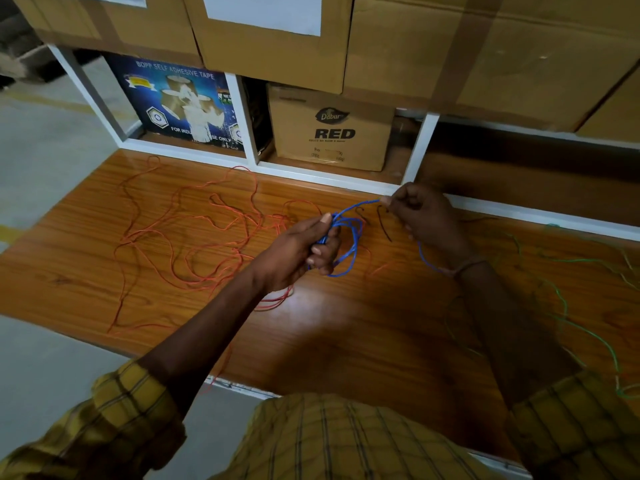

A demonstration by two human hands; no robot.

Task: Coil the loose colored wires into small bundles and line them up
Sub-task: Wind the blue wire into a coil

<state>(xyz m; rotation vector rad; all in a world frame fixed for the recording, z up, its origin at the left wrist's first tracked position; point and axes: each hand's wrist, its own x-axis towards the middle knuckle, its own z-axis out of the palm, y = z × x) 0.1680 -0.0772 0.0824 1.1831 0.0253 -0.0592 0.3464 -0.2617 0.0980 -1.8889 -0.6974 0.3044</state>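
A blue wire (349,233) hangs in several loops from my left hand (304,249), which grips the coil above the wooden shelf (363,327). My right hand (420,214) pinches a strand of the same blue wire just to the right and pulls it taut toward the coil; more blue wire trails under my right wrist. A long red wire (194,237) lies loose and tangled across the shelf's left half. A green wire (568,310) sprawls over the right side. A short dark wire (382,223) lies between my hands.
The shelf's white frame (311,174) borders the back. Behind it stand a blue tape carton (180,102) and a brown "RED" carton (332,129). Large cardboard boxes (450,46) overhang above. Grey floor (45,150) lies to the left.
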